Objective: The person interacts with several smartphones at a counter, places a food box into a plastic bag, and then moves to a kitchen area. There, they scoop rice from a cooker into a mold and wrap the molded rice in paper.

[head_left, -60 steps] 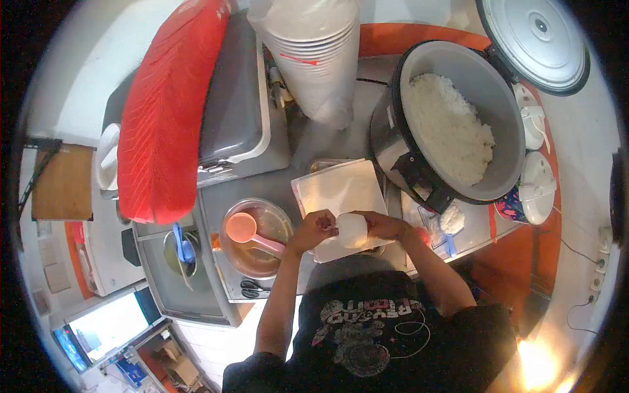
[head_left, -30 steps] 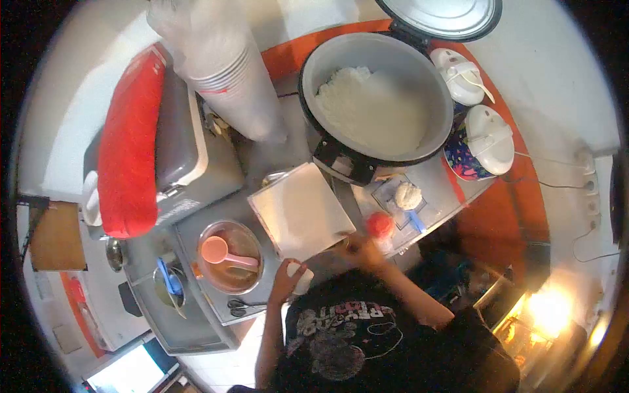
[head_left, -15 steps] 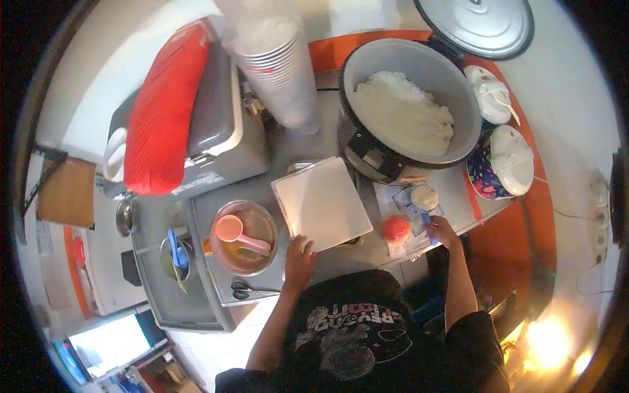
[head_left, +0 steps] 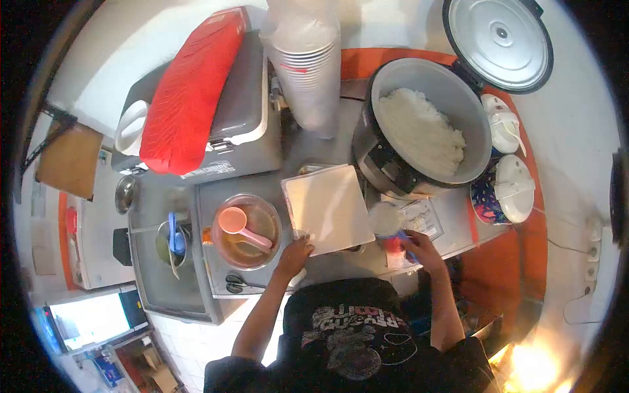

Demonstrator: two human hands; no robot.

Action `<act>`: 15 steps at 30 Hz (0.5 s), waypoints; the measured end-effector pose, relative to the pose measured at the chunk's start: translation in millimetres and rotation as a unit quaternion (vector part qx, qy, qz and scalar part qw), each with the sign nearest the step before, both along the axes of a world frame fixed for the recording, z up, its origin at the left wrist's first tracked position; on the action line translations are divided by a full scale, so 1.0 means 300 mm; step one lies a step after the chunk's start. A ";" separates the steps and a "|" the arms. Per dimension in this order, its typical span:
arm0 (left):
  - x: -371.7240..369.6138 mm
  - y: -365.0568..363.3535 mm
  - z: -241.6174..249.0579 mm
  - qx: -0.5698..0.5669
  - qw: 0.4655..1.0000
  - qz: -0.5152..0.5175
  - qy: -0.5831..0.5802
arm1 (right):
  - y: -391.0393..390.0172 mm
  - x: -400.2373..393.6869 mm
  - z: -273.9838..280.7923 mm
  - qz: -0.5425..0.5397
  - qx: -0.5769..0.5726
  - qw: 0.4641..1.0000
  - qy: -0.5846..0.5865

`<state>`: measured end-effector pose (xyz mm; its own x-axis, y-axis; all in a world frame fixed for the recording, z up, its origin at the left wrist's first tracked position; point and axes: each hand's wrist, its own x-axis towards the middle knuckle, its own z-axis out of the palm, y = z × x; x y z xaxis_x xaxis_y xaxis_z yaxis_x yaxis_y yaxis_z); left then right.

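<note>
My left hand (head_left: 295, 257) touches the lower left corner of a stack of square brown-white paper sheets (head_left: 331, 209), its fingers bent over the edge. My right hand (head_left: 422, 250) is closed on the blue handle of a rice scoop (head_left: 386, 220), whose pale, blurred head lies just right of the paper. Under the scoop, a red round object (head_left: 394, 244) is partly hidden. White rice (head_left: 422, 131) fills much of the open cooker (head_left: 371, 171) beyond the paper.
A pink ladle (head_left: 234, 221) rests in a bowl of liquid (head_left: 278, 226) at the left, above black-handled scissors (head_left: 236, 283). Stacked cups (head_left: 308, 78), a grey cooler box (head_left: 259, 154) with a red bag (head_left: 190, 98), and lidded patterned containers (head_left: 488, 196) stand around.
My right hand has moved left with the scoop, bringing its head beside the paper and over the red object. My left hand remains at the paper's corner. The whole view has shifted.
</note>
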<state>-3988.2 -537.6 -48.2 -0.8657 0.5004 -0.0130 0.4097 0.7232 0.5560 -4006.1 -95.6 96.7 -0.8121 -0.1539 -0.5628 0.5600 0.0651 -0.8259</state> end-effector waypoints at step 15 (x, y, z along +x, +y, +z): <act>0.034 0.030 -0.025 -0.051 0.995 0.000 0.086 | -0.467 -0.168 -0.351 0.248 0.430 0.749 0.439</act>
